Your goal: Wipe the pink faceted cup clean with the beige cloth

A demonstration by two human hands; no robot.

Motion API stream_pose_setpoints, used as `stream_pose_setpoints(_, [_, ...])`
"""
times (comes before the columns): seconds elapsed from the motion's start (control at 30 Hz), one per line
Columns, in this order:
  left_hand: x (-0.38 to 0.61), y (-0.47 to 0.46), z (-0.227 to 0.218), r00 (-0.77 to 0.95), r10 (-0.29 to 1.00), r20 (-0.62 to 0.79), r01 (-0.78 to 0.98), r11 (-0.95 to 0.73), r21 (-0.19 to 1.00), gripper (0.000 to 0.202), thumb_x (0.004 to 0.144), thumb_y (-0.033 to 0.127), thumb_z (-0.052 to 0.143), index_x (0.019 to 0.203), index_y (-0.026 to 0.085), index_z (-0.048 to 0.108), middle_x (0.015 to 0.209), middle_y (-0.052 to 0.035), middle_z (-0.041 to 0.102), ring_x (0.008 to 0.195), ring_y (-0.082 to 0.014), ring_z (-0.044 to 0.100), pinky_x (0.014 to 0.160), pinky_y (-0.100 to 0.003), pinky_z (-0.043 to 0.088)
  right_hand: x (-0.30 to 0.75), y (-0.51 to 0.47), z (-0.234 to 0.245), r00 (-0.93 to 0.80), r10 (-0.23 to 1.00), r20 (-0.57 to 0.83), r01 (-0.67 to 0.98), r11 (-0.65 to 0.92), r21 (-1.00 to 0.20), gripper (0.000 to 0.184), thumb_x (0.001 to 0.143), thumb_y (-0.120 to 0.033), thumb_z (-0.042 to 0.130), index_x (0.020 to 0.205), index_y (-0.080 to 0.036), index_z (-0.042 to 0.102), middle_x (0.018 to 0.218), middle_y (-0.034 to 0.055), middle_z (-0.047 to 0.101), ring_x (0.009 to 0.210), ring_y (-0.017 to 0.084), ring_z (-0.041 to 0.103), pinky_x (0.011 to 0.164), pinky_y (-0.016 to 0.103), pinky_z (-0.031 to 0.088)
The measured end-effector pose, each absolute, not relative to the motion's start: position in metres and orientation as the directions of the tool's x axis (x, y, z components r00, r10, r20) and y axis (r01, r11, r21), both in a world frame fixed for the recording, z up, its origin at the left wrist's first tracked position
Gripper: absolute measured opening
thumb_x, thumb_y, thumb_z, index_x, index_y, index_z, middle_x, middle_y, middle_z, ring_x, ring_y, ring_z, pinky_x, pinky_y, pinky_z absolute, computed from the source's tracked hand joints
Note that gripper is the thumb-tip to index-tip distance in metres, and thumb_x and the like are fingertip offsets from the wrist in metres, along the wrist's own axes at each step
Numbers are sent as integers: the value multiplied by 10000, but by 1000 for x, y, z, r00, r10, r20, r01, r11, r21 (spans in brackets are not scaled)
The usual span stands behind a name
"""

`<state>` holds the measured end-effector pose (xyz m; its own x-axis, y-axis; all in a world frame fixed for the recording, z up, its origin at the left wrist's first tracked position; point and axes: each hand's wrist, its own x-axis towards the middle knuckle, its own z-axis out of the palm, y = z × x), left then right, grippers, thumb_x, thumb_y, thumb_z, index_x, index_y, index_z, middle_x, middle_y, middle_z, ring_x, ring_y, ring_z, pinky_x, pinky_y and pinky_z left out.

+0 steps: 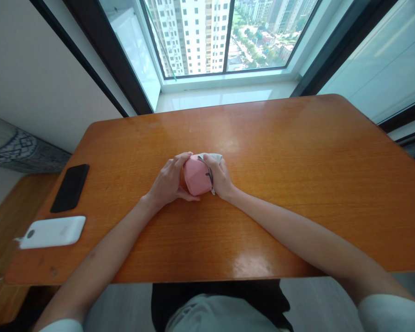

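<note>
The pink object [195, 177] is held near the middle of the counter [297, 152], with the grey cloth [216, 158] pressed to it from about one to four o'clock. It is cupped by the left hand [168, 179], that grip curled round its nine-o'clock side, thumb toward six. By the right hand [222, 179] the cloth is pinched against the object. The step in hand is judged to be wiping; for the next move, a steady left grip and even pressure through the cloth seem called for. The object is faceted, with softened corners; a small dark detail at three o'clock cannot be identified.
</note>
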<state>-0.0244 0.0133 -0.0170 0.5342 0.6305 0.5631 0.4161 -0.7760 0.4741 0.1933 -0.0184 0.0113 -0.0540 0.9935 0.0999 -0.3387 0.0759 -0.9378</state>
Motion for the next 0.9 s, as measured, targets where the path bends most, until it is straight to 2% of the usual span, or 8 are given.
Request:
stream_pose_setpoints(0.27, [-24, 10, -13, 501, 653, 568, 458, -757, 466, 1358, 572, 932, 974, 1676, 289, 515, 1545, -134, 735, 1295, -467, 768, 1128, -691, 635, 193, -18, 8, -60, 991, 118, -329, 92, -940, 601, 955, -801, 713, 824, -215, 699, 729, -15, 533, 660, 139, 439, 607, 290, 396])
stream_pose_setpoints(0.43, [-21, 3, -7, 446, 690, 571, 495, -721, 485, 1370, 466, 837, 1065, 1624, 318, 548, 1496, -136, 761, 1262, -422, 781, 1122, -627, 633, 194, -18, 6, -48, 988, 144, -329, 120, -937, 589, 964, -783, 728, 796, -221, 664, 721, -23, 513, 660, 136, 427, 627, 297, 396])
stream_pose_setpoints(0.57, [-19, 1, -5, 407, 755, 514, 491, -656, 574, 1374, 410, 789, 1097, 1581, 297, 577, 1461, -152, 769, 1262, -420, 774, 1132, -604, 618, 194, -19, 5, -55, 982, 179, -332, 151, -931, 571, 992, -734, 736, 755, -229, 618, 714, -26, 492, 662, 136, 415, 633, 302, 371])
stream_pose_setpoints(0.67, [-18, 1, -5, 401, 795, 456, 449, -604, 658, 1272, 520, 911, 999, 1546, 280, 589, 1424, -149, 779, 1248, -398, 780, 1102, -554, 616, 194, -20, 4, -87, 982, 167, -351, 127, -928, 570, 1008, -723, 727, 748, -233, 596, 716, -26, 489, 654, 134, 401, 613, 300, 349])
stream_pose_setpoints(0.77, [-16, 2, -5, 416, 818, 399, 403, -558, 725, 1168, 691, 1089, 738, 1483, 239, 624, 1333, -145, 801, 1129, -344, 781, 997, -475, 617, 194, -20, 4, -104, 982, 160, -343, 116, -932, 574, 1015, -722, 717, 753, -228, 585, 728, -23, 494, 665, 131, 413, 612, 294, 343])
stream_pose_setpoints(0.83, [-14, 2, -3, 417, 833, 363, 395, -526, 753, 1150, 759, 1136, 589, 1439, 209, 644, 1246, -139, 814, 1027, -310, 755, 911, -428, 599, 194, -20, 4, -113, 980, 165, -318, 122, -940, 590, 1018, -728, 707, 741, -225, 567, 721, -23, 484, 669, 128, 411, 607, 291, 328])
stream_pose_setpoints(0.9, [-13, 0, -2, 414, 844, 342, 398, -506, 765, 1153, 781, 1145, 538, 1423, 193, 649, 1216, -140, 814, 990, -299, 731, 865, -403, 573, 194, -20, 4, -120, 978, 173, -297, 131, -946, 606, 1022, -739, 691, 732, -224, 558, 711, -25, 474, 667, 125, 402, 601, 289, 317])
